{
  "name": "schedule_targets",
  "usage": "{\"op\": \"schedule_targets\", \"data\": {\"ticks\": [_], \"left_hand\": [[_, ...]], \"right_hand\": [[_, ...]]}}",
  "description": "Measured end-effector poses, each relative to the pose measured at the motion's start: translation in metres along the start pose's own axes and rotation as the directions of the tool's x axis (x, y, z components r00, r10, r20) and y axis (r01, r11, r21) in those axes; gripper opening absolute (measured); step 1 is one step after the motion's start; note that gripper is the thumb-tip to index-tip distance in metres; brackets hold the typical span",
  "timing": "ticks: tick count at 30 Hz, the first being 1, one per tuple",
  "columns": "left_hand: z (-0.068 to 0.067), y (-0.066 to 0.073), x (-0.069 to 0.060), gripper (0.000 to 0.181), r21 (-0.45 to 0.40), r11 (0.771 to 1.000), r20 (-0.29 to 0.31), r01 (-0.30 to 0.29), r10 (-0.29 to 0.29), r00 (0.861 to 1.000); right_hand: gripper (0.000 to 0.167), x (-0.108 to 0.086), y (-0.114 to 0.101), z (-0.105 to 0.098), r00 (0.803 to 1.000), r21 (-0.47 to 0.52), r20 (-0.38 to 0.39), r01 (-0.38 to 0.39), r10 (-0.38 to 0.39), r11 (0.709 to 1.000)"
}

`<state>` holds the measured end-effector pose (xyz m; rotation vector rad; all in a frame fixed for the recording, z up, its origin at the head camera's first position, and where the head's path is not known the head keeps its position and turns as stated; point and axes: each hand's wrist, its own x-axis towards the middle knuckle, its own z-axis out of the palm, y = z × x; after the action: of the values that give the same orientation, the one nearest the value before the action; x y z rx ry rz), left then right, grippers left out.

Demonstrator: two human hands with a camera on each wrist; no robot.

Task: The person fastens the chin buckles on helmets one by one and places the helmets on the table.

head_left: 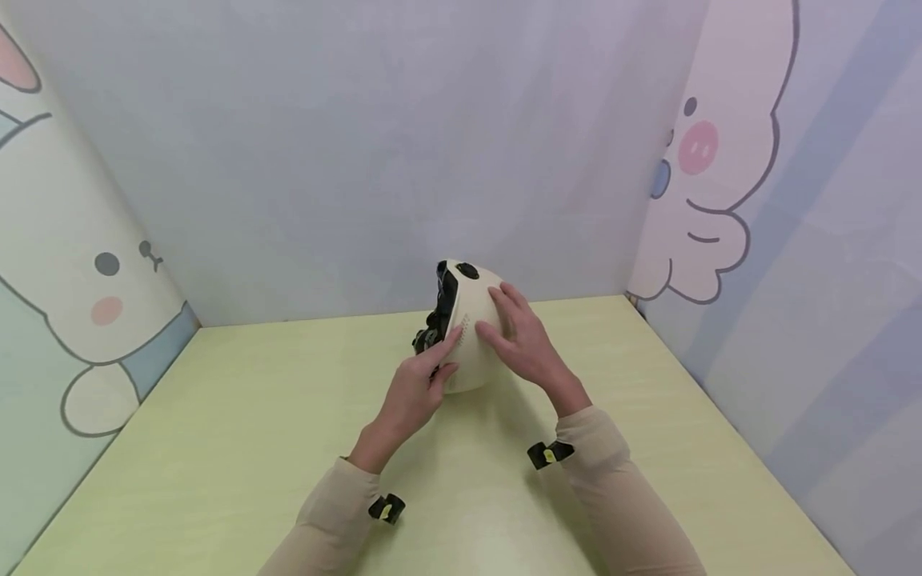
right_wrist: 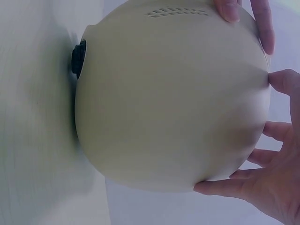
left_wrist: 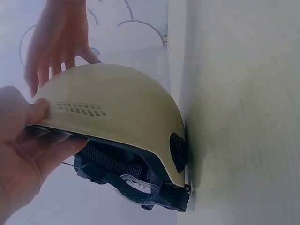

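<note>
My left hand is clamped on the rim of a cream helmet at about seven o'clock, thumb outside and fingers tucked beneath the edge. My right hand is spread, fingertips resting on the smooth shell at about three o'clock; they only press and wrap round nothing. So the left pinch is my one real hold, and I judge it the weak point: the edge looks thin, and if my thumb slackens, the rim could slip free and the helmet roll toward four. Pressing harder with the right could skid my fingertips off the curve.

The helmet sits tipped on its end between my hands, hollow side toward nine. Its far end, by the black round piece at twelve, appears to meet the table; how much weight rests there I cannot tell. If little does, letting go would likely drop the near end with a knock.

The black straps gather at nine, near my left fingers, which could snag in them. Further out, toward seven, a black device juts from my left cuff; a loose strap might catch on it. Beyond twelve stands the grey wall, which a forward tip could bump.
</note>
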<state>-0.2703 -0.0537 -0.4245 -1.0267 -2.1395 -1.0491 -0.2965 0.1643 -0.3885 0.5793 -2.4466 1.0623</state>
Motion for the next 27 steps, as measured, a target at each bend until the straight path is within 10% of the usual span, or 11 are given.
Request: {"op": "schedule_targets", "data": {"ticks": [27], "left_hand": [[0.0042, -0.0005, -0.0043, 0.058, 0.145, 0.989, 0.025, -0.032, 0.028, 0.999]], "right_hand": [[0.069, -0.0008, 0.002, 0.006, 1.0, -0.004, 0.0, -0.013, 0.013, 1.0]]}}
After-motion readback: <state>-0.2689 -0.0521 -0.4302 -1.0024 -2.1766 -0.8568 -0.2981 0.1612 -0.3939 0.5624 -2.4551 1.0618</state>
